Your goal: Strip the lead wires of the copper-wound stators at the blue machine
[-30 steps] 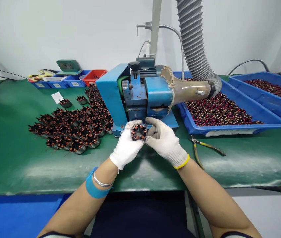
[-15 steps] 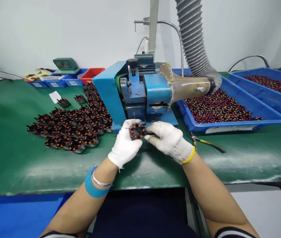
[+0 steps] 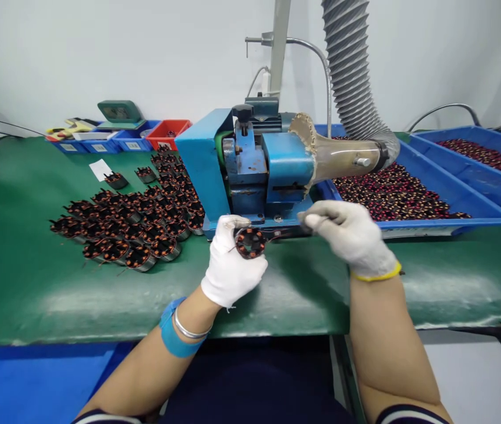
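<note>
Coil ring [image 3: 250, 243] sits gripped in the left hand [image 3: 233, 266], seemingly part-done, wire [image 3: 270, 239] jutting out; I cannot tell whether the right hand [image 3: 348, 237], fingers curled, pinches any

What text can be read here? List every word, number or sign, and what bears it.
Nothing is legible.
Labels on the small blue bins: too small to read.
Pale strip on the large tray: no readable text.
White slip: no readable text.

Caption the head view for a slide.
Gloved left hand holding a copper-wound ring by a blue machine, right hand to one side.
</note>
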Demonstrator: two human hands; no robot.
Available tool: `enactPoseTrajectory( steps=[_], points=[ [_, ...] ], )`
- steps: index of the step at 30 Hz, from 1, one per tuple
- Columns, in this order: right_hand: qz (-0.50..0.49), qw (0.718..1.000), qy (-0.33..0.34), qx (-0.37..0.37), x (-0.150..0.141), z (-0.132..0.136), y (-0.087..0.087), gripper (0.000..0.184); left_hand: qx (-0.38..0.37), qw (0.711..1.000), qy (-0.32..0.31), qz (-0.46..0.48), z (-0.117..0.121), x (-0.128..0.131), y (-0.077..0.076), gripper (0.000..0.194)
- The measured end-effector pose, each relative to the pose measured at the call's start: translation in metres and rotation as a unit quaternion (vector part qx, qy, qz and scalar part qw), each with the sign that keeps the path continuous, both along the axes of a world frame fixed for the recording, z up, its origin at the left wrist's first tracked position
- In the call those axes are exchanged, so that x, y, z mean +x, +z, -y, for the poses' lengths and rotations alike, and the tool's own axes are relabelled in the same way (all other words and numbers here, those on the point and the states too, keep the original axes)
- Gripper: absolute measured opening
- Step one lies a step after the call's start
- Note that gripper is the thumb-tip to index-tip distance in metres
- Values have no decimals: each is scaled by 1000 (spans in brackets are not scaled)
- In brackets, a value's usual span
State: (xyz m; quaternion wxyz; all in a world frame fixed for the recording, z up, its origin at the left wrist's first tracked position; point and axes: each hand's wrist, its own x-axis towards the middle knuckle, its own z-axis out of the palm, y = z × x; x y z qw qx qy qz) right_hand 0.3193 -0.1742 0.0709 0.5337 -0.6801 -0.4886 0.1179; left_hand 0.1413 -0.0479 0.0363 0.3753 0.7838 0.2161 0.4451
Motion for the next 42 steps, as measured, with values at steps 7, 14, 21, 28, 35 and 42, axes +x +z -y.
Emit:
enactPoseTrajectory(
  steps=[7, 14, 21, 28, 35, 42],
  points=[
    [-122, 985, 112, -51, -27, -25, -12, 27, -20, 999, 30, 14, 4, 5, -3, 54],
    [-341, 926, -55, 151, -21, -42, -23, 19, -70, 997, 12, -6, 12, 9, -7, 55],
    [-210, 975, -42, 65, -24, -39, -25, 39, -178, 981, -58, 54, 12, 34, -9, 66],
    [-265, 954, -34, 134, -42, -53, -36, 33, -153, 985, -48, 65, 16, 64, -1, 49],
    [-328, 930, -51, 159, -35, -62, -42, 24, -120, 992, -26, 36, 9, 69, 1, 43],
    [-313, 937, -51, 145, -33, -68, -50, 22, -119, 992, -19, 39, 8, 70, 2, 40]
  ],
)
